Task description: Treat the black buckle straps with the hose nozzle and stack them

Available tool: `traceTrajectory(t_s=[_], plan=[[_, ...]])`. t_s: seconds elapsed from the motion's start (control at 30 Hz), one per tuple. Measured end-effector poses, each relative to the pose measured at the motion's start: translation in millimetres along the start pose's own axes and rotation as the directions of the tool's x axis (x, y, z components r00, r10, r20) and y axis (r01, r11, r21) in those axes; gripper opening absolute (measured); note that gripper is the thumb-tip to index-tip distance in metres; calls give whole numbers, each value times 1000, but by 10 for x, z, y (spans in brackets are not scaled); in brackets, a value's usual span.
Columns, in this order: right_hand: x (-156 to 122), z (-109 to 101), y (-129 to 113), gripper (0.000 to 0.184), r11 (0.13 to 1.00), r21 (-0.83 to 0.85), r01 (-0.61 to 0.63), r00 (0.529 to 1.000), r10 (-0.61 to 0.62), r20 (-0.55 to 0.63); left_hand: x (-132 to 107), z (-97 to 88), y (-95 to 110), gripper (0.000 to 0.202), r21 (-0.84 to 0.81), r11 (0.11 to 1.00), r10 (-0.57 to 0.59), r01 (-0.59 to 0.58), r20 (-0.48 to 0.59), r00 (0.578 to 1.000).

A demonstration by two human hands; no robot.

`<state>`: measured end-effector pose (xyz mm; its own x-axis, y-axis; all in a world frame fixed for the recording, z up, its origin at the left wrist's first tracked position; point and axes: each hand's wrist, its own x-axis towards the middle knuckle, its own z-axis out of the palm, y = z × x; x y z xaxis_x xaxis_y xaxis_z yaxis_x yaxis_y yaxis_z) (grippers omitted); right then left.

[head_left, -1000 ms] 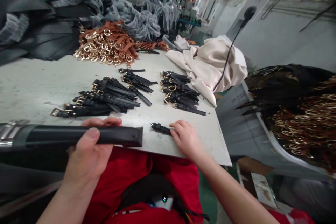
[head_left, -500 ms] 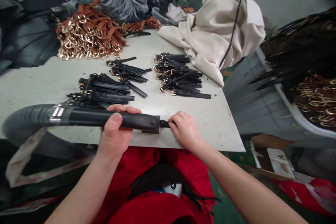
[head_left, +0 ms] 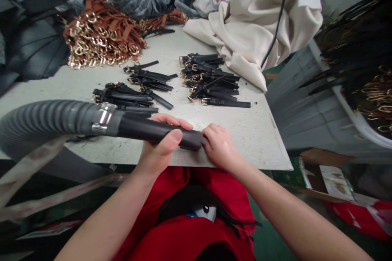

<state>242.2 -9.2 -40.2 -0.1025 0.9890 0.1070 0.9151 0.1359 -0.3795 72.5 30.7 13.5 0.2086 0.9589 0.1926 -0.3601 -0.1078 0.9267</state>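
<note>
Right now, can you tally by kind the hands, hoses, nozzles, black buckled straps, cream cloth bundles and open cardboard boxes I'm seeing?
Left hand and right hand: 2
Grey ribbed hose: 1
Black nozzle: 1
Cream cloth bundle: 1
Open cardboard box: 1
Black buckled straps: overlapping, partly hidden, no sure count
Total: 6, without the straps

The black nozzle (head_left: 150, 129), grey ribbed hose (head_left: 61, 116) attached, points rightward.

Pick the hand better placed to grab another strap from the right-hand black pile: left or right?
Right, probably: the right hand is nearer that black strap pile, while the left hand grips the black nozzle. Whether the right holds something is hidden.
</note>
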Motion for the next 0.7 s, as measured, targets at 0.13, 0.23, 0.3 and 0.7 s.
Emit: traceTrajectory(t_s=[0.13,0.23,0.3,0.7], plan=[[1,21,-5,19,1000,4,0,1000,0,-6,-47,-186,93,22,-48,996,-75,70,-124,989],[-18,40,6,21,1000,-5,7,1000,-7,-21,-125,-458,296,20,-79,996,-55,28,-363,930],[-33,31,13,22,1000,-18,17,999,-18,-45,-206,-602,425,17,-93,995,-21,-26,-468,883],[253,-84,-242,12,991,-71,112,989,-104,103,-471,-685,533,19,-153,988,-86,6,-517,851]])
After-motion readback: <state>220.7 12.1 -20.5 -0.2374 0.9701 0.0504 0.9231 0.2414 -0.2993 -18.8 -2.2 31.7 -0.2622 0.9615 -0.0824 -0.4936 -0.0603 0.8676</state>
